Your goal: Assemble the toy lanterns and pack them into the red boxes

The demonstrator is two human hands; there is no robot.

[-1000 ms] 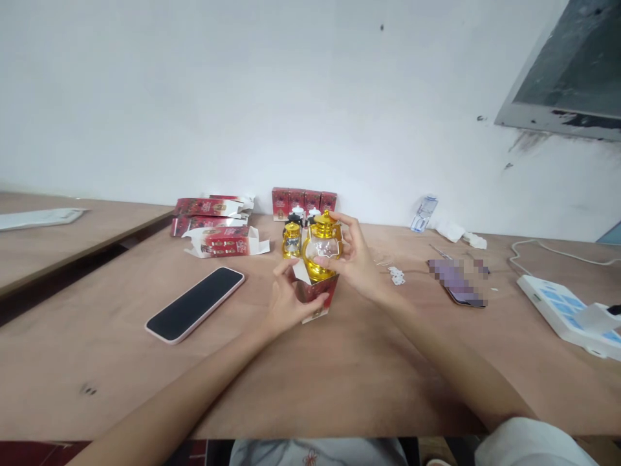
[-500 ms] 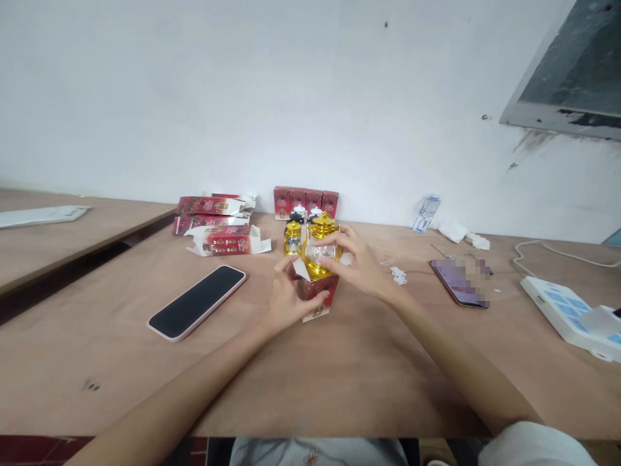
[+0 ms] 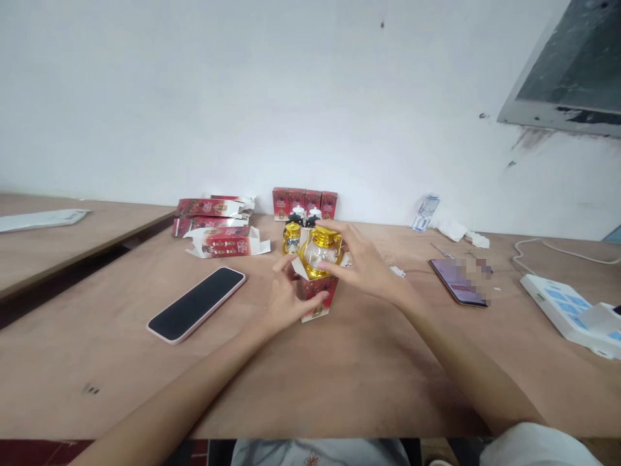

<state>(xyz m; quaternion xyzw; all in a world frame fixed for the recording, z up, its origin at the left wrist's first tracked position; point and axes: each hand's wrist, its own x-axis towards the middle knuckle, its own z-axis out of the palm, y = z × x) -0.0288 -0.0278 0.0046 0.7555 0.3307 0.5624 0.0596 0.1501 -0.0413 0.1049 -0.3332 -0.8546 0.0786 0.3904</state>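
Note:
My left hand [image 3: 286, 299] grips a small red box [image 3: 319, 296] standing upright on the wooden table [image 3: 339, 369]. A gold toy lantern with a clear globe [image 3: 320, 254] sits partly inside the box's open top. My right hand [image 3: 366, 264] curls around the lantern from the right, fingers on its top and side. Just behind stands a smaller gold lantern [image 3: 292, 238], with two dark-topped ones behind it, partly hidden.
A black phone in a pink case [image 3: 196, 303] lies to the left. Flattened red boxes [image 3: 213, 223] and a row of upright red boxes [image 3: 304, 202] stand near the wall. To the right lie another phone [image 3: 456, 280], a white power strip [image 3: 567, 309] and a cable.
The lantern has sunk lower into the red box. My right hand has shifted from the lantern's side to over its top.

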